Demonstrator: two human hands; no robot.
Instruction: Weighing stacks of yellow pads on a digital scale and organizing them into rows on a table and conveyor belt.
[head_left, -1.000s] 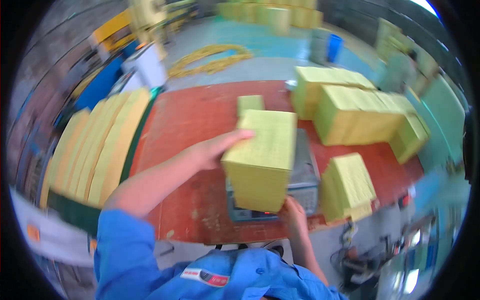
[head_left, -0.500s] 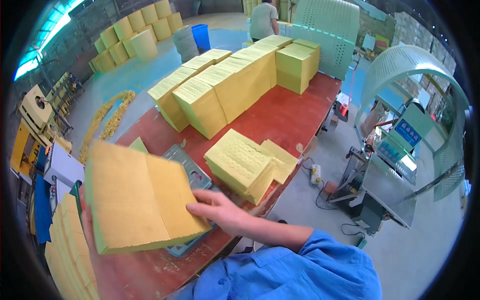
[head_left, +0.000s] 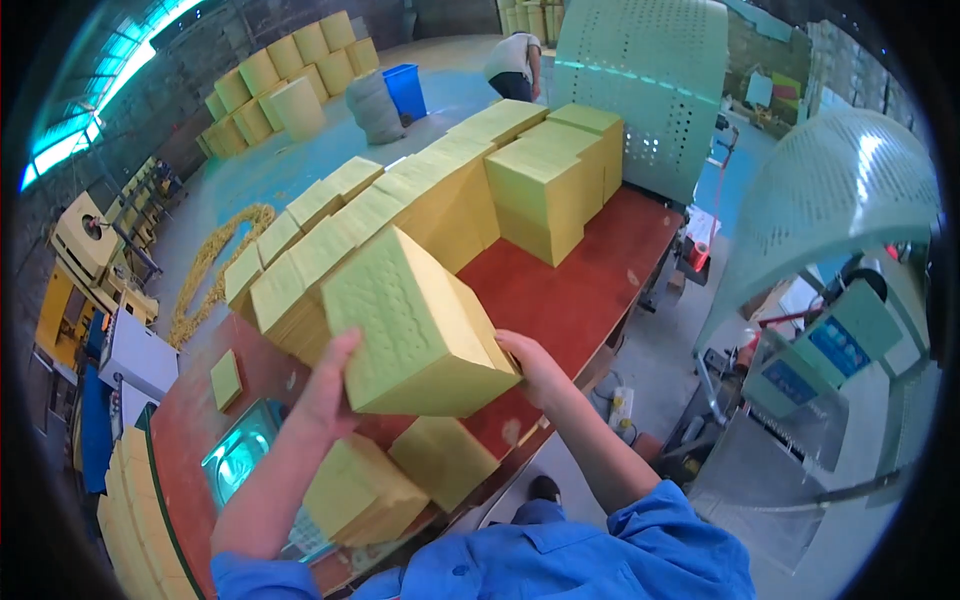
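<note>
Between my two hands is a thick stack of yellow paper (head_left: 400,325), tilted above the red table (head_left: 590,265), its embossed face turned up and to the left. My left hand (head_left: 335,385) grips its near left side; my right hand (head_left: 530,368) presses on the right side. Just below it on the table stand a smaller yellow paper stack (head_left: 362,490) and another paper block (head_left: 445,458). Ahead, a long row of yellow paper stacks (head_left: 420,185) lines the table, with a separate paper block (head_left: 540,195) at its right end. The held stack hides part of the row.
A shiny metal tray (head_left: 238,455), like a scale's, lies at the left beside a small yellow pad (head_left: 226,380). A perforated metal guard (head_left: 645,95) stands beyond the table; a machine (head_left: 830,340) is at the right. Another person (head_left: 514,68) bends over behind the row.
The held paper stack has moved right and forward, and its embossed face has turned into view. Both hands shifted with it. The view has turned, and the person at the back now bends over.
</note>
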